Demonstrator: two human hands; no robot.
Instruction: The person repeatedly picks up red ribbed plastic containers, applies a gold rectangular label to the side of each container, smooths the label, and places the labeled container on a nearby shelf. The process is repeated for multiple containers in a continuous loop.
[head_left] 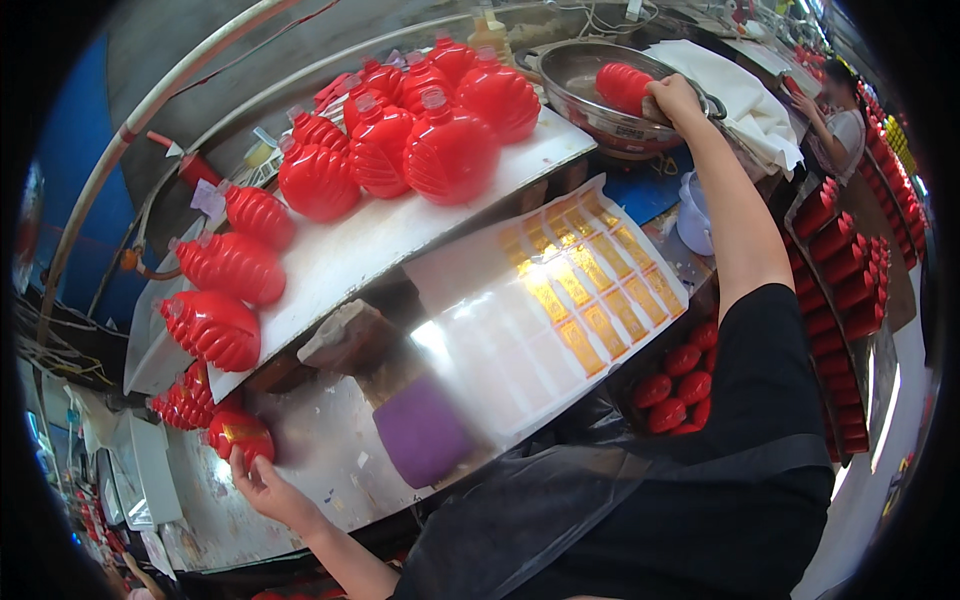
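At the far right of the bench, my right hand [676, 103] grips a glossy red ribbed oval piece [622, 88] over a wide metal pan [566, 72]. Its fingers are closed around the near end. At the lower left, my left hand [266, 492] touches the near edge of a red rounded piece with a gold label [241, 433]. The fingers of this hand are apart, and the piece rests on the bench. Between my hands lies a white sheet with rows of gold labels [598, 335]; its left part is bare.
Several red bottles with clear necks [452, 150] stand on a raised white board [400, 222]. A purple cloth [420, 430] and a grey block [346, 337] lie near me. Red ovals [672, 390] fill a bin under my right arm. Racks of red pieces [835, 290] stand farther right, near another person [840, 130].
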